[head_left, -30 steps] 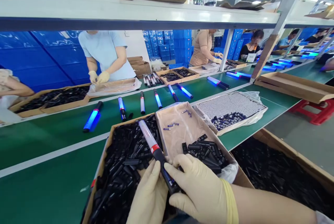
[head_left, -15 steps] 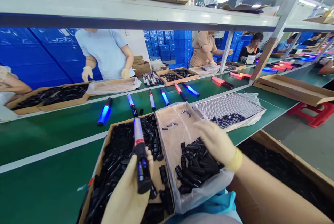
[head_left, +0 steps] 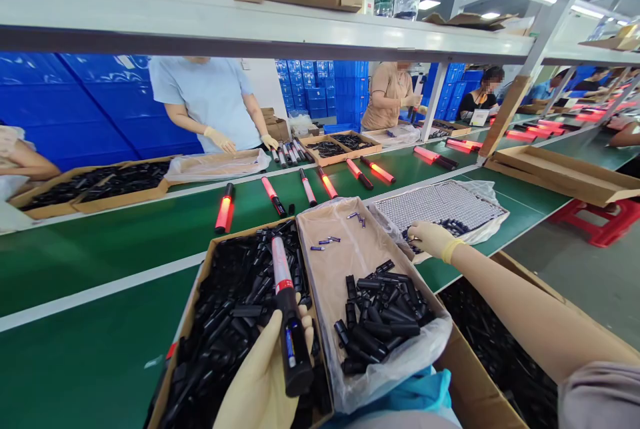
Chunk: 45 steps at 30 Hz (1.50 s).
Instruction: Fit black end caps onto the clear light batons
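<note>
A light baton [head_left: 281, 262] with a pale clear tube, a red band and a black handle leans up from my left hand [head_left: 267, 365], whose fingers wrap round the handle. In the handle's open side slot sits a blue battery [head_left: 289, 343]. My right hand [head_left: 431, 239] is at the near left of a tray of batteries [head_left: 453, 225], its fingers curled down among them; what the fingertips grip is hidden. Between the hands stands a plastic-lined carton [head_left: 345, 269] with black handle covers [head_left: 380, 315] and several loose batteries [head_left: 328, 241]. Black handle parts [head_left: 225, 322] fill the carton under my left hand.
Several batons glowing red [head_left: 327, 183] lie along the green conveyor belt [head_left: 100, 262]. A white shelf [head_left: 300, 32] crosses overhead. Co-workers, one in a light blue shirt [head_left: 205, 99], work opposite. At right are an empty carton [head_left: 565, 169] and a red stool [head_left: 600, 219].
My right hand has moved forward and right from above the lined carton to the battery tray. My left hand shifted slightly right and down with the baton. The belt's batons moved right, several turning from blue to red.
</note>
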Motion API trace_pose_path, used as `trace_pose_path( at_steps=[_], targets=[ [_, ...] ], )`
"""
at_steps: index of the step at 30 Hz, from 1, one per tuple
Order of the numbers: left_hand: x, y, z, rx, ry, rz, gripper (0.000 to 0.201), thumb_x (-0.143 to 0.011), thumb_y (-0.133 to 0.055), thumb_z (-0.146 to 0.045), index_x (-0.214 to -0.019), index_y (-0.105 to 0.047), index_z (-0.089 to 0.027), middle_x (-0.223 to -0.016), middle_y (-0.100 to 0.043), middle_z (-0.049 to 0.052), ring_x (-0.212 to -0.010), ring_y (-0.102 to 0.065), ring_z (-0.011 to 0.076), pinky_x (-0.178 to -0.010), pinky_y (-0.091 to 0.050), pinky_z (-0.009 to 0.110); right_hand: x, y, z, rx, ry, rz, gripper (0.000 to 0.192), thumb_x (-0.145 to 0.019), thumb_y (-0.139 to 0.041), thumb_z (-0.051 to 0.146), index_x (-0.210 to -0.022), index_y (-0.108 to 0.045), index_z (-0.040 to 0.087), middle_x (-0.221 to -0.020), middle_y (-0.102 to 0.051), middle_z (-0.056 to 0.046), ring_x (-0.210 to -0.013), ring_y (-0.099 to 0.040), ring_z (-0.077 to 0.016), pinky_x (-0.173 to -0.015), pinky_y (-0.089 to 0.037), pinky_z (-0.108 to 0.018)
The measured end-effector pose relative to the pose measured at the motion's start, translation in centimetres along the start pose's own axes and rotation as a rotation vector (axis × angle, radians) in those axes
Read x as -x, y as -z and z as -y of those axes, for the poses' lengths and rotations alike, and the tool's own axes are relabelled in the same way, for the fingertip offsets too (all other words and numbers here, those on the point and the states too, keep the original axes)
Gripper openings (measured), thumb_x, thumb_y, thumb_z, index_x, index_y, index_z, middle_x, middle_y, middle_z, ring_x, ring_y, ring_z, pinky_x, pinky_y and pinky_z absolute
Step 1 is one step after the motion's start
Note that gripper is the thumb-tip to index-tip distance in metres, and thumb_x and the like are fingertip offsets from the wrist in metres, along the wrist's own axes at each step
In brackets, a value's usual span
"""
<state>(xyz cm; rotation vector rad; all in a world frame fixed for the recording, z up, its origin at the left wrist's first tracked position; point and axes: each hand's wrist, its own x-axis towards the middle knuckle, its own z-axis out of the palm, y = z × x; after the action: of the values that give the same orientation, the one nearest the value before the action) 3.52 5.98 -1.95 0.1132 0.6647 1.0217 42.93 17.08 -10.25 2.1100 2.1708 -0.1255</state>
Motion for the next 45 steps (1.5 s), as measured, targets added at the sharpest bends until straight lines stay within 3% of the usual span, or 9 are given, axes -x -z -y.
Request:
trace_pose_path(
  at_steps=[7,11,16,20,25,28,34,39,45],
  targets=[
    [0.0,-0.4,0.4,-0.030,0.074,-0.025,0.056,-0.097,-0.052,-0.033,-0.153,-0.049,-0.041,-0.110,-0.080,0.004,-0.113,-0.073,0.0295,-0.095,-0.063,0.044,-0.4,-0.8,0.2,-0.070,0.108,-0.049,0.023,-0.098,-0.063,0.033,-0.110,-0.068,0.014,-0.117,-0.067,-0.008,-0.108,-0.064,-0.0190,-0.097,-0.054,-0.042],
    [0.3,-0.8,0.5,-0.106,0.051,-0.094,0.055,-0.096,-0.058,-0.029,-0.151,-0.053,-0.031,-0.108,-0.080,0.007,-0.106,-0.075,0.0283,-0.093,-0.064,0.041,-0.8,-0.4,0.2,-0.200,0.086,-0.136,0.021,-0.097,-0.065,0.034,-0.101,-0.068,0.014,-0.106,-0.069,-0.006,-0.100,-0.065,-0.0167,-0.093,-0.055,-0.039],
    [0.0,-0.3,1.0,-0.183,0.025,-0.132,0.047,-0.093,-0.067,-0.026,-0.140,-0.064,-0.024,-0.110,-0.079,0.008,-0.106,-0.075,0.0282,-0.094,-0.062,0.041,1.6,1.7,1.2,-0.450,-0.060,-0.433,0.024,-0.100,-0.053,0.033,-0.085,-0.063,0.016,-0.088,-0.069,-0.008,-0.087,-0.066,-0.0175,-0.085,-0.055,-0.037],
    [-0.8,0.0,1.9,-0.264,-0.078,-0.016,0.045,-0.091,-0.070,-0.024,-0.136,-0.066,-0.026,-0.112,-0.078,0.007,-0.107,-0.073,0.0258,-0.094,-0.061,0.039,6.1,4.3,7.1,-0.703,-0.055,-0.582,0.033,-0.104,-0.040,0.045,-0.097,-0.060,0.019,-0.081,-0.068,-0.005,-0.074,-0.068,-0.0150,-0.072,-0.057,-0.030],
    [-1.1,0.3,3.4,-0.326,-0.065,0.064,0.038,-0.092,-0.071,-0.031,-0.129,-0.070,-0.021,-0.117,-0.075,0.009,-0.105,-0.071,0.0247,-0.085,-0.060,0.034,11.2,7.1,17.2,-1.253,0.275,-0.459,0.026,-0.090,-0.071,0.042,-0.081,-0.062,0.020,-0.071,-0.065,0.001,-0.062,-0.062,-0.0103,-0.059,-0.053,-0.022],
    [-0.8,0.7,3.7,-0.390,-0.079,0.156,0.038,-0.097,-0.064,-0.033,-0.133,-0.068,-0.020,-0.120,-0.073,0.011,-0.103,-0.070,0.0234,-0.077,-0.057,0.030,12.6,7.5,19.8,-1.146,0.371,-0.369,0.016,-0.090,-0.072,0.032,-0.080,-0.066,0.020,-0.075,-0.068,0.001,-0.069,-0.064,-0.0107,-0.066,-0.053,-0.022],
    [-0.4,1.7,3.7,-0.391,-0.142,0.177,0.039,-0.096,-0.065,-0.032,-0.134,-0.068,-0.022,-0.117,-0.074,0.009,-0.100,-0.069,0.0215,-0.085,-0.054,0.030,13.2,5.7,21.0,-0.903,0.480,-0.278,0.014,-0.095,-0.063,0.028,-0.082,-0.068,0.023,-0.083,-0.073,0.000,-0.074,-0.067,-0.0143,-0.069,-0.054,-0.027],
    [-0.4,1.9,3.6,-0.366,-0.160,0.215,0.037,-0.096,-0.065,-0.030,-0.132,-0.069,-0.022,-0.117,-0.073,0.008,-0.103,-0.067,0.0209,-0.088,-0.053,0.030,13.4,5.6,21.2,-0.742,0.584,-0.389,0.018,-0.100,-0.057,0.026,-0.085,-0.066,0.022,-0.086,-0.070,-0.003,-0.077,-0.067,-0.0150,-0.071,-0.055,-0.028],
    [-0.4,2.4,3.6,-0.332,-0.231,0.174,0.030,-0.098,-0.063,-0.029,-0.125,-0.072,-0.021,-0.114,-0.074,0.007,-0.102,-0.068,0.0193,-0.092,-0.052,0.030,14.1,4.4,21.5,-0.413,0.786,-0.636,0.028,-0.100,-0.052,0.026,-0.118,-0.069,0.014,-0.115,-0.066,-0.015,-0.107,-0.065,-0.0236,-0.089,-0.058,-0.038]
  ],
)
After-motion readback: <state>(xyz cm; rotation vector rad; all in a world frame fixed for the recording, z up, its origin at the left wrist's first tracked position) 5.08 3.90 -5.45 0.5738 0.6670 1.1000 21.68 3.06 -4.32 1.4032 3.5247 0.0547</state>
